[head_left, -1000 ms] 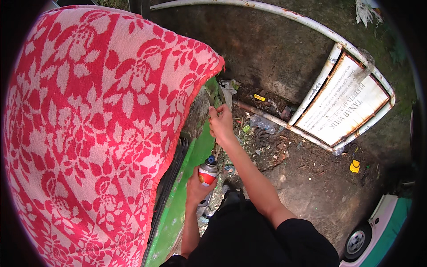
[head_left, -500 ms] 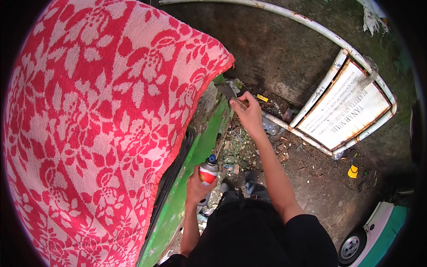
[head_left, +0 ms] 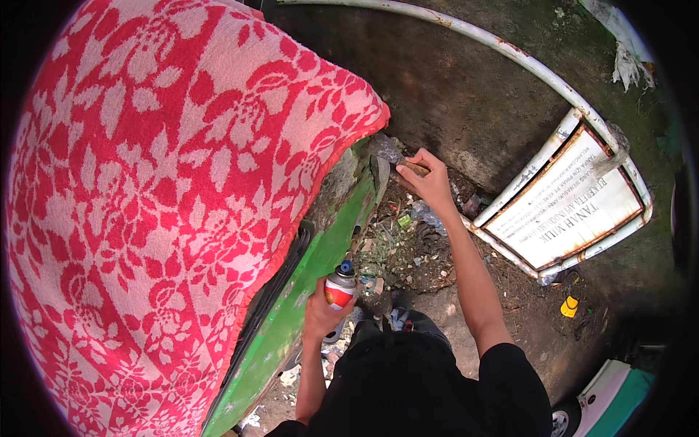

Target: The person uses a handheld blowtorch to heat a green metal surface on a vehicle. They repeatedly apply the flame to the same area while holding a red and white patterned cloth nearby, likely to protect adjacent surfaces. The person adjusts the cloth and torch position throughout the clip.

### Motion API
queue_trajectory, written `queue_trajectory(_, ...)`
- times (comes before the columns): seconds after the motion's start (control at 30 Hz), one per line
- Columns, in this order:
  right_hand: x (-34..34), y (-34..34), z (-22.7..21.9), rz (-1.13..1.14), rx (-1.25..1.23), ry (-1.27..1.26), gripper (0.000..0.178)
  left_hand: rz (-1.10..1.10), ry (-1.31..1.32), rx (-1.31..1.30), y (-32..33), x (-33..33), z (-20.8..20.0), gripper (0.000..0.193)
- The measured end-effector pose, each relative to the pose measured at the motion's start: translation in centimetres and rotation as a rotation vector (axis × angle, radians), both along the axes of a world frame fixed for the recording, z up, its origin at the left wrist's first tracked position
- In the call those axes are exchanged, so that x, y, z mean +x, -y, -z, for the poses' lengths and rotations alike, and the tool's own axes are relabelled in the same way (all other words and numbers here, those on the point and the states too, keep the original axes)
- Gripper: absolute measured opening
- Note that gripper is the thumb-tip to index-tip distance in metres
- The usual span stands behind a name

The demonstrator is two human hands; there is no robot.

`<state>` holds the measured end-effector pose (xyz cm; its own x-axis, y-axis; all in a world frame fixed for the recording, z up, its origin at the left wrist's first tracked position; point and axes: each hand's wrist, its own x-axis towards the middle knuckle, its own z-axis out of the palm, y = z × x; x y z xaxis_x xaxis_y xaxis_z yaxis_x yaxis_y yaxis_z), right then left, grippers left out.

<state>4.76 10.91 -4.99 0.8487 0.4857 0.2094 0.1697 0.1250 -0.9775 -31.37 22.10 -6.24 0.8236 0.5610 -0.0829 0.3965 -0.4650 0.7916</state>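
Wrapped around a red and white spray can (head_left: 339,293) is my left hand (head_left: 319,312); the can stands nearly upright, its dark top with a blue nozzle showing. My right hand (head_left: 431,182) grips the wooden handle of a putty knife (head_left: 387,150), fingers closed on it. The knife's wide, dull blade points up and left, beside the far end of a worn green car body panel (head_left: 309,266). Whether the blade touches the panel I cannot tell. Bare, scraped patches and flaking paint show on the panel.
A red and pink floral blanket (head_left: 167,197) covers the car on the left. On the right a white metal frame holds a rusty-edged sign (head_left: 564,204). Rubble and litter (head_left: 408,247) lie on the ground, with a yellow scrap (head_left: 569,306). Another vehicle (head_left: 611,400) stands lower right.
My right hand and the putty knife have shifted slightly right and down in view, and the blade has turned to show more of its flat face. My left hand still holds the spray can.
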Motion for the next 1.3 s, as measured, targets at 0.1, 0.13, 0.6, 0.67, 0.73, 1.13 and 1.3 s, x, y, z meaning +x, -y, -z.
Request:
queue_trajectory(0.1, -0.7, -1.2, -1.3, -0.065, -0.107, 0.23, 0.034, -0.02, -0.011, -0.01, 0.4, 0.7, -0.1, 0.067)
queue_trajectory(0.13, -0.3, -1.0, 0.2, -0.073, -0.115, 0.141, 0.033, -0.014, -0.012, -0.011, 0.6, 1.0, -0.3, 0.067)
queue_trajectory(0.6, -6.0, 0.4, -1.3, 0.097, -0.43, -0.103, 0.06, -0.012, 0.057, 0.072, 1.1, 1.2, -0.1, 0.072)
queue_trajectory(0.67, -8.4, -0.1, -3.1, 0.033, -0.454, -0.306, 0.065, -0.036, 0.045, 0.041, 1.0, 1.1, -0.6, 0.073)
queue_trajectory(0.73, -10.3, -1.2, -1.6, 0.051, -0.338, -0.315, 0.057, -0.019, 0.033, 0.041, 0.9, 1.5, -1.0, 0.075)
queue_trajectory(1.13, -13.5, -7.5, -3.3, 0.117, -0.239, -0.469, 0.062, 0.094, 0.056, 0.063, -1.3, 0.8, -0.2, 0.081)
queue_trajectory(1.3, -13.2, -7.1, -3.3, 0.088, -0.254, -0.43, 0.053, 0.112, -0.019, 0.056, -2.0, 1.2, -1.6, 0.08)
